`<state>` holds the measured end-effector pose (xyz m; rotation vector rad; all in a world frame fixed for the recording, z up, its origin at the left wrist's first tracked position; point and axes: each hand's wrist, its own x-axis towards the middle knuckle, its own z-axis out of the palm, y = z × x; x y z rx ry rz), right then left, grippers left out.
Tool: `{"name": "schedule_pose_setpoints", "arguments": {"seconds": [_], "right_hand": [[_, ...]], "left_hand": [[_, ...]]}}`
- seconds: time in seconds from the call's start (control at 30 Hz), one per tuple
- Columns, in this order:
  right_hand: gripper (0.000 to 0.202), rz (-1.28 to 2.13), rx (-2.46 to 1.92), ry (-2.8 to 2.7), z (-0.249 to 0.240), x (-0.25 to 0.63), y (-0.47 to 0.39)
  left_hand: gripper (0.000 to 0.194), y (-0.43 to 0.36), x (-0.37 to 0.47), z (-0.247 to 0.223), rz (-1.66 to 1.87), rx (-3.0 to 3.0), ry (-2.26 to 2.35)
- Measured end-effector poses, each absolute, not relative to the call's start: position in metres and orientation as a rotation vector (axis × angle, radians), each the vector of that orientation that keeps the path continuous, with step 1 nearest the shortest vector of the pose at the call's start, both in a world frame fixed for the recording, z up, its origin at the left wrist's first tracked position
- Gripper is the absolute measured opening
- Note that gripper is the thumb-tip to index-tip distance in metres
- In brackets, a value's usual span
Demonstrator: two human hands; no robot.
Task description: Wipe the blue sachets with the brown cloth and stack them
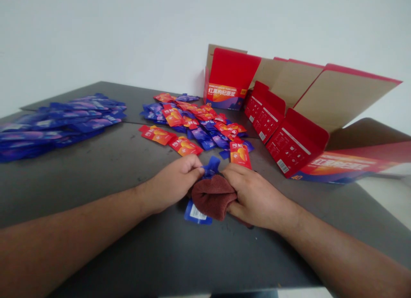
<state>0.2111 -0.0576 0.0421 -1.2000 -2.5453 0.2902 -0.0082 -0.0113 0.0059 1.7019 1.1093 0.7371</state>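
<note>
My left hand [175, 182] is closed, thumb and fingers pinching the edge of a blue pouch [212, 166]. A folded brown cloth [213, 195] is bunched in my closed right hand [253, 193] and lies against the lower part of that pouch, hiding much of it. Below the cloth, a blue pouch end with a white barcode label [197, 212] sticks out; whether it belongs to the same pouch I cannot tell. Just beyond my hands lie several red-orange pouches [185, 146] and blue pouches [202, 137] in a loose heap.
To the left, a large pile of blue pouches [61, 122] spreads over the dark table [128, 255]. Red cartons with raised flaps [292, 139] line the right side, and another red box [224, 90] stands at the back. A white wall [128, 37] rises behind.
</note>
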Motion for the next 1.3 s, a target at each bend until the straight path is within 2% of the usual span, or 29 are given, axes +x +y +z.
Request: {"name": "schedule_pose_setpoints", "arguments": {"seconds": [0.33,0.57,1.3], "right_hand": [[0.017,0.191,-1.356,-2.417,0.0407,0.2124,-0.0566],[0.021,0.293,-1.186,-2.537,0.0416,0.2097,-0.0622],[0.020,0.311,-1.198,-2.543,0.0402,0.2117,-0.0584]], "left_hand": [[0.023,-0.0165,-0.0059,0.0102,0.683,1.529,1.067],[0.023,-0.0126,-0.0073,0.0074,0.720,1.693,1.101],[0.024,-0.0118,-0.0076,0.0069,0.704,1.707,1.114]]}}
